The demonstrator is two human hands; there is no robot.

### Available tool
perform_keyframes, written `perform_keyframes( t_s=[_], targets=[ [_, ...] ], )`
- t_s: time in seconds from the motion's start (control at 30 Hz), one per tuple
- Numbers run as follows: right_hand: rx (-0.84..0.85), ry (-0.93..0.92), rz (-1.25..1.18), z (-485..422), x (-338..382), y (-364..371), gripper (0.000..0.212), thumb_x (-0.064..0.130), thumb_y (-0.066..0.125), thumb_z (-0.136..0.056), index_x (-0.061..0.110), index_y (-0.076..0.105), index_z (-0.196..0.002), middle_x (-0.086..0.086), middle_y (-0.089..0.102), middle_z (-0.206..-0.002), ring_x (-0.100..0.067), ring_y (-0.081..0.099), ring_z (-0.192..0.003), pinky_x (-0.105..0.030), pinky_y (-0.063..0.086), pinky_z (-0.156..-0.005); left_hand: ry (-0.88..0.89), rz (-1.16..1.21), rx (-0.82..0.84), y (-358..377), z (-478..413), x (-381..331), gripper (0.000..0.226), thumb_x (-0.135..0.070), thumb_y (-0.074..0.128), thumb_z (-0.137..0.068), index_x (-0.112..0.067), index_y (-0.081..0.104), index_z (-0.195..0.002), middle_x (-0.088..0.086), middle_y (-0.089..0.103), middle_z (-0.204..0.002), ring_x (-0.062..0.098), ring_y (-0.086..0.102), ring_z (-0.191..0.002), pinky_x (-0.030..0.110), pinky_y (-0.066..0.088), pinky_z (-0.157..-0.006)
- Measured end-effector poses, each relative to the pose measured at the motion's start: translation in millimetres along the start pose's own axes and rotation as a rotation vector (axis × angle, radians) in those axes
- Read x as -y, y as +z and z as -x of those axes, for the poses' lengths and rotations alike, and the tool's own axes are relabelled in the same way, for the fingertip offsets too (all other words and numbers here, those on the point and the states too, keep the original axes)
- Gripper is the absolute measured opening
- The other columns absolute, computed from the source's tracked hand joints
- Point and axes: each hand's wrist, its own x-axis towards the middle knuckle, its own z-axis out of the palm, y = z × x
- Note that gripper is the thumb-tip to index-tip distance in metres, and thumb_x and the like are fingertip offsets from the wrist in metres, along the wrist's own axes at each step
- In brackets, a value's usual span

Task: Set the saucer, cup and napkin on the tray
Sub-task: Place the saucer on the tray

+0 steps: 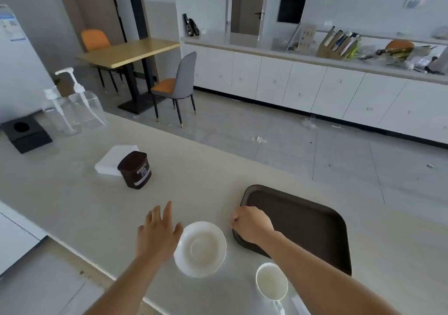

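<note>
Here the white saucer (200, 249) lies on the pale counter (72, 205) near its front edge, with the white cup (271, 281) upright beside it nearer the front edge and the dark tray (305, 222) bare along the counter's far edge. The left hand (157, 232) hovers with fingers spread, its thumb touching the saucer's left rim, while the right hand (253, 222) curls its fingers over the tray's near-left corner. The white napkin stack (114, 160) lies well apart toward the left end, behind a dark jar (135, 170).
</note>
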Motion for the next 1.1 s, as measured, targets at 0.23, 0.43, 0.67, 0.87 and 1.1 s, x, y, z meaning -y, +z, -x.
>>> perform_keyframes(
  t_s=[0.23,0.43,0.67,0.87,1.1],
  targets=[
    [0.116,0.111,-0.045,-5,2,34,0.014,0.021,0.054,-0.084,0.016,0.053,-0.070,-0.005,0.060,-0.082,-0.029,0.049,-0.074,-0.028,0.037,-0.054,-0.035,-0.053,0.115,36,7,11,0.069,-0.051,0.033,-0.094,-0.023,0.015,-0.154,0.005,0.031,-0.155,0.025,0.029,-0.144,0.043,0.039,-0.104],
    [0.145,0.183,-0.069,-14,4,55,0.024,0.032,0.062,-0.090,0.009,0.069,-0.094,-0.009,0.072,-0.097,-0.033,0.068,-0.089,-0.031,0.050,-0.066,-0.071,-0.034,0.191,53,2,14,0.058,-0.048,0.032,-0.095,-0.022,0.032,-0.147,0.004,0.037,-0.149,0.025,0.028,-0.142,0.040,0.035,-0.106],
    [0.236,0.260,-0.180,-19,5,66,0.020,0.016,0.059,-0.088,0.001,0.070,-0.082,-0.012,0.077,-0.073,-0.030,0.077,-0.070,-0.040,0.064,-0.073,-0.079,0.000,0.131,69,13,13,0.032,-0.039,0.039,-0.095,-0.023,0.064,-0.107,0.000,0.055,-0.113,0.022,0.049,-0.109,0.036,0.040,-0.089],
    [0.272,0.281,-0.260,-24,7,63,0.018,0.004,0.055,-0.083,0.008,0.067,-0.070,-0.013,0.079,-0.073,-0.021,0.075,-0.063,-0.037,0.063,-0.076,-0.099,-0.023,0.162,64,2,6,0.028,-0.032,0.038,-0.095,-0.021,0.064,-0.098,-0.004,0.068,-0.097,0.019,0.060,-0.095,0.034,0.038,-0.082],
    [0.173,0.282,-0.329,-30,-8,36,0.018,0.002,0.053,-0.082,0.011,0.063,-0.069,-0.017,0.078,-0.072,-0.026,0.078,-0.068,-0.040,0.063,-0.077,-0.140,0.336,0.081,60,-18,-15,0.025,-0.020,0.052,-0.091,-0.018,0.047,-0.066,0.000,0.058,-0.073,0.021,0.051,-0.070,0.033,0.035,-0.060]
  ],
)
